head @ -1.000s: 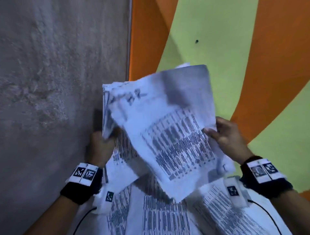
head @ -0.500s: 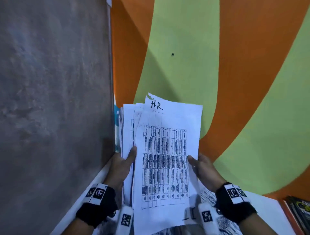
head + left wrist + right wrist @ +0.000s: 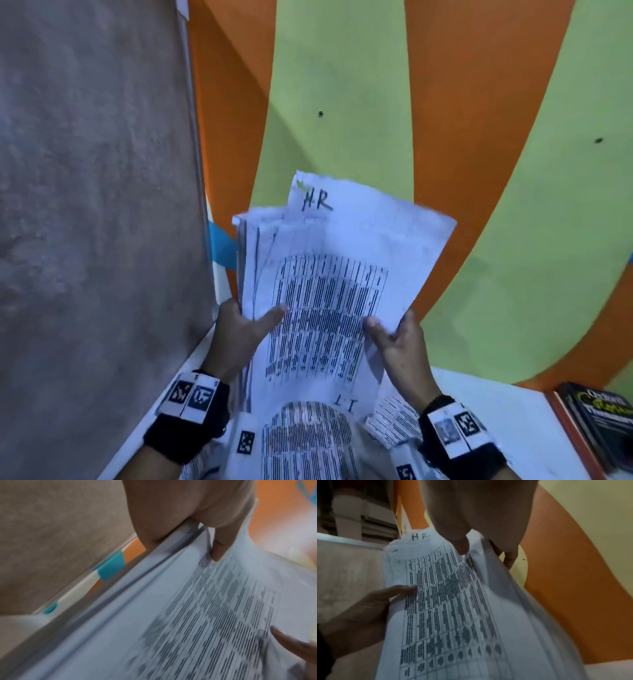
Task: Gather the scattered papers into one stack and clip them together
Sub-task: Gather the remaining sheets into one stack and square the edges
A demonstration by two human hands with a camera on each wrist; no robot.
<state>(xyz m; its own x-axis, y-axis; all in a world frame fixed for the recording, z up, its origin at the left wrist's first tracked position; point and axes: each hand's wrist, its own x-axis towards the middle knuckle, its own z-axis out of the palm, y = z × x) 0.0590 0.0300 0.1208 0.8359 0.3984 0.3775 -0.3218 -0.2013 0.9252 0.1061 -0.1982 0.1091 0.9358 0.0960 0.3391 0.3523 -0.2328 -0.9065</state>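
I hold a loose stack of white printed papers (image 3: pixel 329 294) upright in front of me; its top sheet carries a table and handwritten "HR". My left hand (image 3: pixel 246 325) grips the stack's left edge, thumb across the front, fingers behind. My right hand (image 3: pixel 394 332) pinches the right edge, thumb on the front sheet (image 3: pixel 447 601). The sheets fan unevenly at the top left. More printed papers (image 3: pixel 308 442) lie on the white table below the stack. In the left wrist view the stack (image 3: pixel 171 615) is blurred. No clip is in view.
A grey wall (image 3: pixel 96 205) stands close on the left. Behind the stack rises an orange and green striped wall (image 3: pixel 342 102). The white table (image 3: pixel 513 411) runs beneath, with dark books (image 3: pixel 599 421) at its right edge.
The sheet my right hand held tilted over the pile has come upright onto the stack. Both hands now hold it at its sides, tilted slightly right.
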